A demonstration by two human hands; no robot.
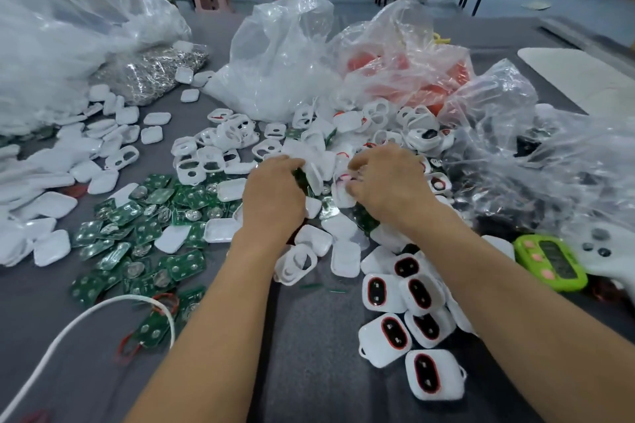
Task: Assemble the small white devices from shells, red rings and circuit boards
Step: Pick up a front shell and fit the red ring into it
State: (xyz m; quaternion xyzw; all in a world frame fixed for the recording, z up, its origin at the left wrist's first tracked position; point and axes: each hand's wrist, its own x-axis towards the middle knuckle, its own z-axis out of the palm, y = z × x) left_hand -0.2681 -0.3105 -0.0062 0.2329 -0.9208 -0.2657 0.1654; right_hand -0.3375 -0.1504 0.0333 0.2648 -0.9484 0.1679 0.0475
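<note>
Both hands down in the heap of parts at frame centre. Left hand [275, 192] curled over a green circuit board [300, 177] and a white shell [314, 178], seemingly pinching them. Right hand [385, 182] closed on a shell with a red ring [343, 178] at the fingertips.

Likely step: seating ring and board into the shell. Best done lifted clear of the pile, ring fully in its groove before pressing. Finished devices [409, 306] lower right on the worktop [309, 354]; spare boards [144, 237] left of centre.
</note>
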